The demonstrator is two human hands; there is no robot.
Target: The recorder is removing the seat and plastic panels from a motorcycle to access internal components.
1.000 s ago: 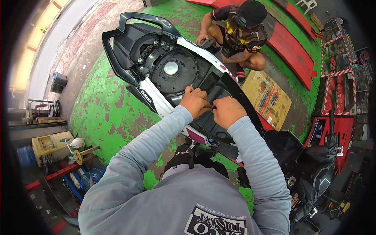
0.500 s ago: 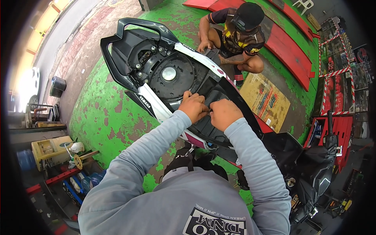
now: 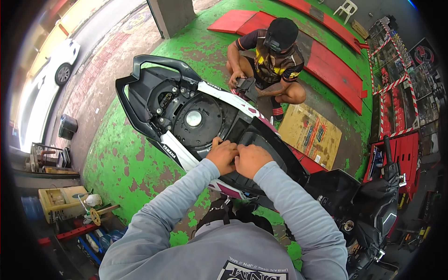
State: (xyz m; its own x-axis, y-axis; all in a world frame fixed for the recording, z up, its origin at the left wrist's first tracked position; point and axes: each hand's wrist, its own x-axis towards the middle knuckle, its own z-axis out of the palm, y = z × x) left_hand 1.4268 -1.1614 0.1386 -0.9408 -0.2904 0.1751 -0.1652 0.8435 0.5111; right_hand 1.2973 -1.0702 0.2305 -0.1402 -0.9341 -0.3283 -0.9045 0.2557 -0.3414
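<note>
My left hand and my right hand meet over the open black under-seat storage of a white, pink and black scooter. Both have curled fingers pressed close together around something I cannot make out, hidden by the hands. Just beyond my left hand is the round black well with a silver cap, ringed toward the tail by several bolts. The black grab rail frames the tail at upper left.
A co-worker crouches across the scooter, holding a dark part beside cardboard. Red ramps, a display shelf and red tool cabinet line the right. Tools and jugs lie left; a white car stands outside.
The view has tilted, so the scooter and hands appear lower. My hands stay together at the same spot on the scooter. The co-worker's dark part shows more; a white car has come into view.
</note>
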